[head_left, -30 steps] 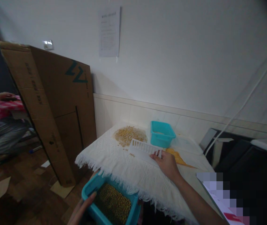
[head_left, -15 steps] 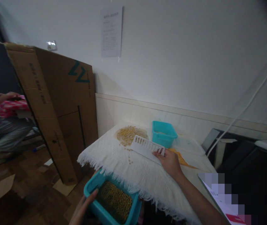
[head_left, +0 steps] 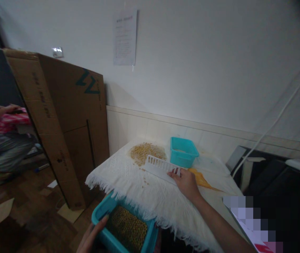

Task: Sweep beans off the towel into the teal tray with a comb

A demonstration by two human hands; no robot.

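Note:
My left hand (head_left: 93, 230) is closed on the rim of a teal plastic bin (head_left: 107, 234), its thumb over the edge. Yellowish beans (head_left: 128, 226) lie inside the bin, which is just below the fringed edge of the white tablecloth (head_left: 123, 186). A white slotted plastic strip (head_left: 160, 168) is in my right hand (head_left: 185, 184), gripped near its right end and resting on or just above the cloth. Beyond the strip's left end spreads a pile of beans (head_left: 146, 151), with a few loose ones in front of it.
A second teal bin (head_left: 183, 151) stands behind my right hand, with an orange cloth (head_left: 202, 179) beside it. To the left rises a tall cardboard box (head_left: 60, 130). Dark equipment (head_left: 276, 179) sits at right. Another person's arm (head_left: 0, 113) shows at far left.
My right hand and the slotted strip have shifted a little to the left, toward the front of the bean pile. My left hand keeps its hold on the bin.

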